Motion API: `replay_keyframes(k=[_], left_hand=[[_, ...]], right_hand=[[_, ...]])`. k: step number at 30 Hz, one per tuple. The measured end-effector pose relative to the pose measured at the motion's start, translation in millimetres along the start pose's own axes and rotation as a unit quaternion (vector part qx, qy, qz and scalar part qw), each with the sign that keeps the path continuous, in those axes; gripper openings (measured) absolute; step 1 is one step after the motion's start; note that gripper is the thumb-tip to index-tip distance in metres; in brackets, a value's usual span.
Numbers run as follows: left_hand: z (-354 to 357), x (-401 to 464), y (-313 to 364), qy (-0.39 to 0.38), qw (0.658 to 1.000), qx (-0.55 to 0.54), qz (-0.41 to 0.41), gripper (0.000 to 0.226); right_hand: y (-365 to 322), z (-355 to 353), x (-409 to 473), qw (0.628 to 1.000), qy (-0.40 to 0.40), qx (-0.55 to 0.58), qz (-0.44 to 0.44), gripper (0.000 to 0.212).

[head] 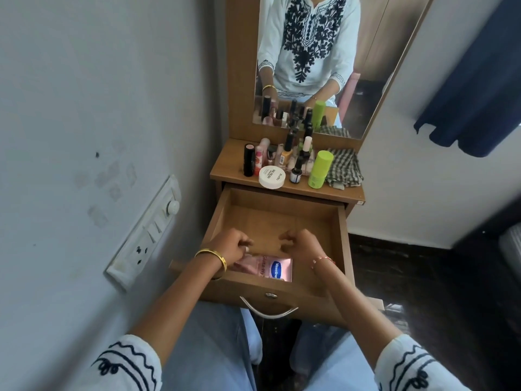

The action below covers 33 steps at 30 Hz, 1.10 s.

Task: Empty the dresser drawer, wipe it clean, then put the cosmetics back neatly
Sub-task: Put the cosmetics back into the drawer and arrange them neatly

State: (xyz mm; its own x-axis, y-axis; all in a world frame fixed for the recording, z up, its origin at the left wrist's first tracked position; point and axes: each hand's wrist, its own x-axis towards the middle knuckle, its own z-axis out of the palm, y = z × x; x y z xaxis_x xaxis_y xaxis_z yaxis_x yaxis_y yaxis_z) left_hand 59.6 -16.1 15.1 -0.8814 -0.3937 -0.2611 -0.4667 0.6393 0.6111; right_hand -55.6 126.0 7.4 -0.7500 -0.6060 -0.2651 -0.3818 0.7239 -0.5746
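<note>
A wooden drawer is pulled open below a dresser top. A pink lotion bottle is laid flat at the drawer's front left. The left hand is curled at the bottle's top end, apparently gripping it, though the hold is partly hidden. The right hand is held just beside it, fingers loosely curled, with nothing seen in them. Small cosmetic bottles, a white round jar, a green tube and a checked cloth are gathered on the dresser top, before a mirror.
</note>
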Motion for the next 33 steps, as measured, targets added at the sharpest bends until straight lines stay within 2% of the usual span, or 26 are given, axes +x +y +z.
replay_keyframes(k=[5,7,9,11,15,21,25,28,33], left_hand=[[-18,17,36,0.044,0.998,-0.024,0.046,0.027],[-26,25,52,0.058,0.994,-0.063,0.061,0.027],[-32,34,64,0.068,0.990,-0.098,0.073,0.027],[-35,40,72,0.076,0.987,-0.111,0.083,0.026],[-40,46,83,0.085,0.985,-0.117,0.092,0.025],[-36,49,81,0.094,0.982,-0.139,0.082,0.025],[-33,47,80,0.109,0.977,-0.166,0.080,0.030],[-34,43,83,0.128,0.967,-0.201,0.090,0.038],[-43,37,89,0.177,0.948,-0.220,0.145,0.053]], right_hand=[[-26,-59,14,0.975,0.200,0.093,-0.012,0.021],[-33,-81,22,0.955,0.283,0.084,-0.014,0.025],[-38,-97,29,0.943,0.326,0.072,-0.011,0.032],[-41,-107,36,0.942,0.332,0.054,-0.005,0.041],[-41,-113,51,0.956,0.291,0.034,0.031,0.055],[-33,-110,59,0.955,0.287,0.058,0.040,0.049],[-34,-108,46,0.948,0.306,0.087,0.007,0.040],[-45,-106,31,0.942,0.317,0.108,-0.039,0.041],[-82,-105,22,0.954,0.245,0.129,-0.116,0.042]])
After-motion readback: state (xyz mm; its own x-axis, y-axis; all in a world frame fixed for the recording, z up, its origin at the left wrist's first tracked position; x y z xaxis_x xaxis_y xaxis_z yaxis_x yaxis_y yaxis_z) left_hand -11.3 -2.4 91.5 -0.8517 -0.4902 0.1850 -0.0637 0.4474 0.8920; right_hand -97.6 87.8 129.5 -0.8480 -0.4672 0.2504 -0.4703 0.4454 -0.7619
